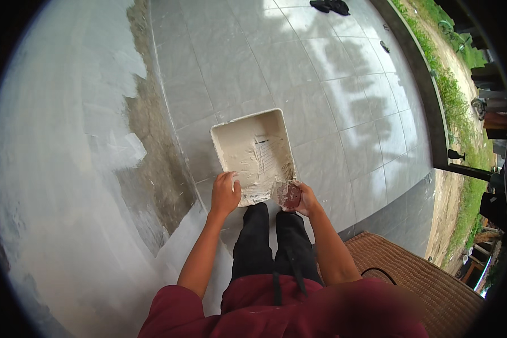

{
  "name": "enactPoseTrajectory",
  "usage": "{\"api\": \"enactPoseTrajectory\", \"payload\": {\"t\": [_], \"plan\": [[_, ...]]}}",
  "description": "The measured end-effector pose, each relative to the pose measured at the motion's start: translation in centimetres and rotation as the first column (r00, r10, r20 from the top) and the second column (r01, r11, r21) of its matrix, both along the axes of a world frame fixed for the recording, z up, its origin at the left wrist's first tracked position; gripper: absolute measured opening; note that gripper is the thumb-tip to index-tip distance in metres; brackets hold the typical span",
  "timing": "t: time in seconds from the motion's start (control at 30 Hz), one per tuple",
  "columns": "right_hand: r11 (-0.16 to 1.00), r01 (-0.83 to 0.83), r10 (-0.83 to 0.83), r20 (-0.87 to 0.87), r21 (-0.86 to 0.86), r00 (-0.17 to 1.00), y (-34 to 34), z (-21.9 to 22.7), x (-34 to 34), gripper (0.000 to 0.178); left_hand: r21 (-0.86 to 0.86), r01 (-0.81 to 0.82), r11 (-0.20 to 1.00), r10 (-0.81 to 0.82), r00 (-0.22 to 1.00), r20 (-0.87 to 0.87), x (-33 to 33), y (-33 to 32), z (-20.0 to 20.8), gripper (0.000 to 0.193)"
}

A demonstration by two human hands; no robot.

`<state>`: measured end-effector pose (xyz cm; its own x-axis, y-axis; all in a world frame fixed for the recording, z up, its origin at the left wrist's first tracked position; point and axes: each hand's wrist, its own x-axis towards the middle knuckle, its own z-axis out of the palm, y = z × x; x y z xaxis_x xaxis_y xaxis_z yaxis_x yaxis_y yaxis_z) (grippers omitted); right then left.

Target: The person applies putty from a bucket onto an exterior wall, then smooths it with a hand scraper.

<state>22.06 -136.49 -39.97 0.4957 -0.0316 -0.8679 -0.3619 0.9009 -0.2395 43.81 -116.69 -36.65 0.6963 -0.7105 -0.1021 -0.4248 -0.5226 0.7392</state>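
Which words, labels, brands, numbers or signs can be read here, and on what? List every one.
None can be read.
Rectangular plastering tray: no readable lettering on the parts that show.
Reddish-brown scraper in the right hand: no readable marking; pale compound covers part of it.
Maroon shirt: no readable print; part of it is blurred.
Dark items outdoors at the right edge: too small and blurred to tell.

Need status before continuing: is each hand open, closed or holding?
Left hand: closed on the cream-coated tray, left rim.
Right hand: holding a smeared reddish-brown scraper.
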Motion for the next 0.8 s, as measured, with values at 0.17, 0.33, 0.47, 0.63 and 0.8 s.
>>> {"api": "enactPoseTrajectory", "payload": {"t": [0.17, 0.33, 0.47, 0.63, 0.8], "plan": [[0.989, 0.047, -0.078, 0.23, 0.137, 0.97, -2.8, 5.2, -0.7, 0.05, 0.004, -0.043, 0.999, 0.043, 0.999, 0.01, -2.1, -0.7, 4.5, 0.027], [0.976, 0.032, -0.128, 0.444, 0.216, 0.887, -3.9, 9.9, 0.7, 0.053, -0.067, -0.123, 0.99, 0.127, 0.99, 0.061, -5.4, -1.7, 9.2, 0.027], [0.967, -0.048, -0.108, 0.574, 0.25, 0.812, -4.2, 13.9, 1.8, 0.064, -0.108, -0.251, 0.962, 0.259, 0.964, 0.065, -8.3, -1.9, 12.9, 0.027], [0.93, -0.229, -0.05, 0.716, 0.288, 0.697, -4.2, 19.9, 4.8, 0.061, -0.159, -0.45, 0.879, 0.468, 0.877, 0.107, -11.5, -0.8, 17.4, 0.027], [0.846, -0.471, 0.113, 0.78, 0.25, 0.616, -1.7, 22.1, 8.3, 0.062, -0.254, -0.548, 0.797, 0.601, 0.761, 0.245, -14.4, 2.4, 20.7, 0.027]]}}
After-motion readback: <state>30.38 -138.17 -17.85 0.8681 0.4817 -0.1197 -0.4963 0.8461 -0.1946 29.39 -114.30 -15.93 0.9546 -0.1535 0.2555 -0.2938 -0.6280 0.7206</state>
